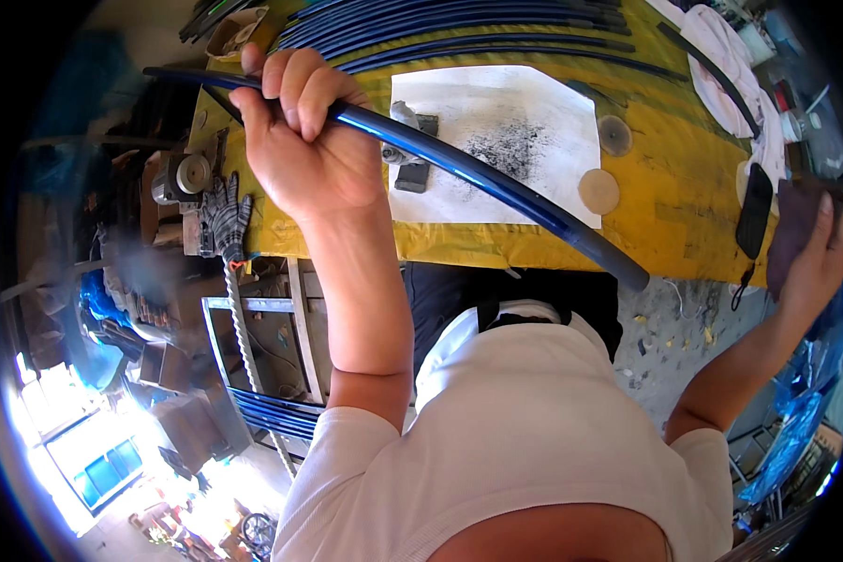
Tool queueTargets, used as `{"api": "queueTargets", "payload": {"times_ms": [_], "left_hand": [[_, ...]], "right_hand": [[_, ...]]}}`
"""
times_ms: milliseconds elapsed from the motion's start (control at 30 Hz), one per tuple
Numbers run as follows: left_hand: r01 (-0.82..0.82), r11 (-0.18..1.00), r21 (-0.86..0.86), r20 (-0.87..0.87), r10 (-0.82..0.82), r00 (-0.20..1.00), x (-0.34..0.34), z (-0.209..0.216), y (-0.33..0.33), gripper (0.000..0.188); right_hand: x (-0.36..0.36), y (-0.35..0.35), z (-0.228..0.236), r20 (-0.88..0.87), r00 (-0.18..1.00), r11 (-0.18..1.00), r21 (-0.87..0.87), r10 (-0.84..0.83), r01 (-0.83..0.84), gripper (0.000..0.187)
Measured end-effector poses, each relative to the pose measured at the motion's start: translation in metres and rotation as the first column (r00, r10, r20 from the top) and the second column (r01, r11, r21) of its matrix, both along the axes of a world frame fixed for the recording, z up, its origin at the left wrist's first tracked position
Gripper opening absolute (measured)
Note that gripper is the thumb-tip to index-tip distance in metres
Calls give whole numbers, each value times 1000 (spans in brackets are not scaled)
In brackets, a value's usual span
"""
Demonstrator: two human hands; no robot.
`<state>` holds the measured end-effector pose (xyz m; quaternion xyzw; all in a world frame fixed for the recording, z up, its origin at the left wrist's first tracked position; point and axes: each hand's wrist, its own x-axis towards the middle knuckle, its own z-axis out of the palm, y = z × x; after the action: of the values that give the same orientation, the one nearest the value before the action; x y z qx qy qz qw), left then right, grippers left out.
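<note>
My left hand (314, 140) is raised over the table's left side, its fingers closed round a long, glossy dark-blue strip (459, 167). The strip slants from the upper left down to a matte dark end near the table's front edge. At the far right my right hand (822, 248) has its fingers on a dark brownish-purple sheet (794, 225) that looks like sandpaper. Below the strip lies a white paper sheet (496, 89) strewn with black dust. Two dark blocks (412, 178) and a crumpled grey cloth (401, 140) rest on its left part.
Several more blue strips (459, 28) lie along the back of the yellow-covered table (665, 220). Two round discs (598, 191) sit beside the paper. A black phone-like object (754, 211) is at the right. A grey knitted glove (225, 217) hangs at the left edge.
</note>
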<state>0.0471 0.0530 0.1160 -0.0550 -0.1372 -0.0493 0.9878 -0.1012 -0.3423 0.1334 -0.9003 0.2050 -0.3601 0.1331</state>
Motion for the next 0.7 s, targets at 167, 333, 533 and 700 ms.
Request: {"api": "queueTargets", "payload": {"times_ms": [167, 333, 533, 700], "left_hand": [[-3, 1000, 1, -49, 3, 999, -1, -4, 0, 43], [-23, 999, 32, -38, 25, 999, -4, -10, -2, 37], [-91, 993, 79, -49, 95, 994, -6, -12, 0, 33], [-322, 839, 438, -21, 367, 930, -9, -15, -5, 26]], "right_hand": [[19, 23, -27, -284, 937, 966, -99, 201, -237, 41], [14, 107, -30, 161, 577, 320, 700, 800, -639, 47], [15, 172, -22, 302, 467, -77, 894, 831, -441, 39], [20, 188, -38, 281, 613, -156, 955, 738, -251, 36]]}}
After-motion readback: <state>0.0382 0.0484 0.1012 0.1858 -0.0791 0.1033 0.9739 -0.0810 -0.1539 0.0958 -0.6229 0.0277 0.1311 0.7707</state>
